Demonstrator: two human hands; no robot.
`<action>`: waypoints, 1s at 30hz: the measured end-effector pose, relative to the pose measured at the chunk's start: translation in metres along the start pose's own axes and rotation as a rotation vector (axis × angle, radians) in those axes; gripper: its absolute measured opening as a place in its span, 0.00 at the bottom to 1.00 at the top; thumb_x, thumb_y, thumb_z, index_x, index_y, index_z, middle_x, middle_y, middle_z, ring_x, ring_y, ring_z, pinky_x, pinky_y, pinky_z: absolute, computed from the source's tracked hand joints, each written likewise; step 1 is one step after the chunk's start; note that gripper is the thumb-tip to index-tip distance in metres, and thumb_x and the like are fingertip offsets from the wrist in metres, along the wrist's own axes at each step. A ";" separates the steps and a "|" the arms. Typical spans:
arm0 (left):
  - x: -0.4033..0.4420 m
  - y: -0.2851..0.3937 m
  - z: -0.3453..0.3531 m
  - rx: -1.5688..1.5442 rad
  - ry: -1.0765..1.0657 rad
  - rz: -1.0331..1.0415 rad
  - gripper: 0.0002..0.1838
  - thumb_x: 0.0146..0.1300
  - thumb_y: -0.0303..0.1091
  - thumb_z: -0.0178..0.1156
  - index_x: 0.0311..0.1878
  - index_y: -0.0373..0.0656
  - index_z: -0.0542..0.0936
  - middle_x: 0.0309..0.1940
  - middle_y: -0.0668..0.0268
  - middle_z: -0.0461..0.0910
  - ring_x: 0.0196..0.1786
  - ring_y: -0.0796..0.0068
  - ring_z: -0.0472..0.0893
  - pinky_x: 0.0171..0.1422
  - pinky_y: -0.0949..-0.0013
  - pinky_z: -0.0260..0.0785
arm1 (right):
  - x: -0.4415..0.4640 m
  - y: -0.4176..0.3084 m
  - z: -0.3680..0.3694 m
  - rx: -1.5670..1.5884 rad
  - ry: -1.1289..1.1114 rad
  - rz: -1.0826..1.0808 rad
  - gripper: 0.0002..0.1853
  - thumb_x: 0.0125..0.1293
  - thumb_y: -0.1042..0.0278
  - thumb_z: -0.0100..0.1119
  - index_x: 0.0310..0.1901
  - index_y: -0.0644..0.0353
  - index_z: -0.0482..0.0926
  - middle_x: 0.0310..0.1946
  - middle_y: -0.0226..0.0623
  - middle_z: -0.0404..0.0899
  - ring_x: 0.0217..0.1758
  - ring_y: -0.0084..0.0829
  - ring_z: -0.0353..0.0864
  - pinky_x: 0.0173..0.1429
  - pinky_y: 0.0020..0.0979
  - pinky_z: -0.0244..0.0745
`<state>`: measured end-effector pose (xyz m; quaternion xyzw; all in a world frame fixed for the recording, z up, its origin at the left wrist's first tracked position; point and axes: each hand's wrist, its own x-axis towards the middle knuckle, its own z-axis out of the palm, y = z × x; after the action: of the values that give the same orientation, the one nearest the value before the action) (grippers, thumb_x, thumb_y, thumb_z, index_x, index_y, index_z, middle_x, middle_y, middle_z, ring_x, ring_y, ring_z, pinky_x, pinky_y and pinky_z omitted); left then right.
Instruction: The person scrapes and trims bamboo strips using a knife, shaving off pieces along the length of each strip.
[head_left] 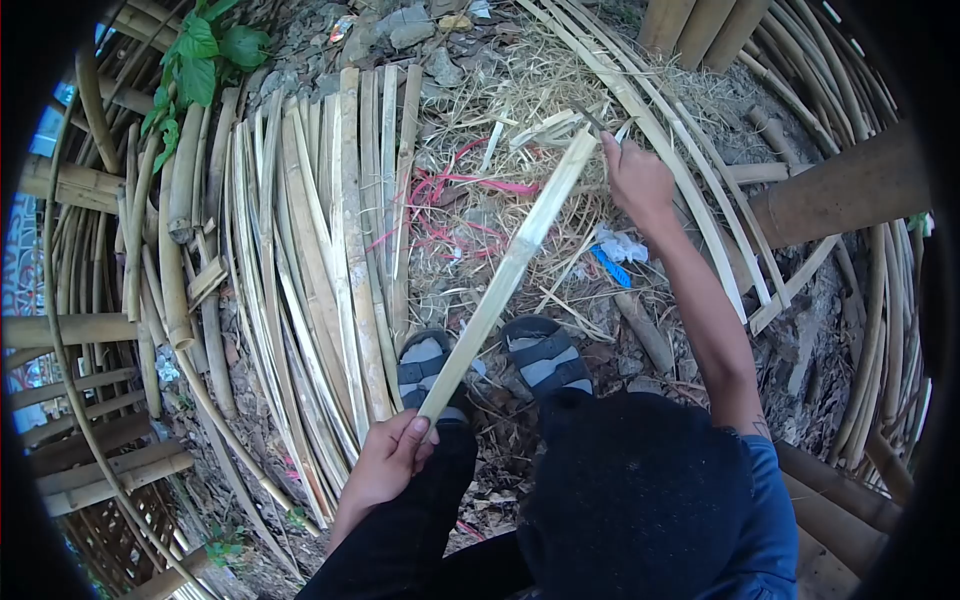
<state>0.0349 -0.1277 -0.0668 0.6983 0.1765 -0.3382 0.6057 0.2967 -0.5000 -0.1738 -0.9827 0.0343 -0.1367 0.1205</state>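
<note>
Two bare hands, one bamboo strip [515, 265], one knife [588, 117]. Strip: pale, flat; it is slanting over the litter from near the left knee up to the right hand, passing between the sandals. Left hand [395, 455]: it is grasping the strip's near end, thumb pressing on top. Right hand [640, 180]: it is curling around what seems to be the knife's handle, itself hidden, while the dark blade is lying just beside the strip's far end; whether the edge is touching, one cannot tell.

Hazards, by judgement. One: the knuckles are sitting close to the strip's far end, so a blade skipping off the fibre could be nicking the fingers. Two: the left hand alone appears to be steadying the strip; a loose grip could be letting it twist under the edge. Three: raw edges could be driving splinters into the bare left palm. Four: the left sandal [425, 365] is standing near the strip, so a slip towards the body could be endangering foot or knee. Five: red twine [480, 183] and loose shavings [560, 75] are lying close by, possibly snagging a dipping strip.
</note>
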 end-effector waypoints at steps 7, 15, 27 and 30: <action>0.008 -0.001 0.007 -0.016 0.049 0.075 0.21 0.83 0.45 0.45 0.38 0.39 0.76 0.19 0.75 0.65 0.18 0.85 0.62 0.23 0.77 0.55 | -0.038 -0.034 -0.033 0.426 0.130 0.067 0.30 0.80 0.44 0.42 0.33 0.63 0.81 0.20 0.51 0.79 0.26 0.54 0.84 0.31 0.48 0.75; 0.014 0.003 0.010 0.240 0.197 0.125 0.17 0.81 0.37 0.49 0.36 0.37 0.76 0.16 0.70 0.68 0.20 0.82 0.67 0.27 0.72 0.60 | -0.112 -0.113 -0.040 0.421 0.100 -0.625 0.23 0.69 0.45 0.63 0.26 0.57 0.74 0.14 0.36 0.76 0.14 0.36 0.78 0.19 0.36 0.73; 0.003 -0.004 0.005 0.386 0.353 0.156 0.19 0.80 0.37 0.52 0.34 0.33 0.78 0.16 0.63 0.73 0.20 0.76 0.71 0.28 0.68 0.64 | -0.043 -0.058 -0.007 0.094 0.061 -0.322 0.28 0.75 0.42 0.52 0.26 0.59 0.79 0.15 0.41 0.79 0.15 0.38 0.81 0.19 0.38 0.74; 0.006 -0.004 0.005 0.357 0.333 0.119 0.19 0.80 0.38 0.52 0.35 0.33 0.77 0.16 0.63 0.73 0.20 0.77 0.71 0.28 0.68 0.64 | -0.054 -0.064 -0.020 0.224 0.017 -0.252 0.28 0.77 0.44 0.51 0.28 0.61 0.80 0.15 0.43 0.79 0.15 0.44 0.81 0.20 0.43 0.75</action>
<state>0.0350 -0.1329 -0.0743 0.8495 0.1699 -0.2081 0.4541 0.2415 -0.4366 -0.1537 -0.9584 -0.1036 -0.1620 0.2108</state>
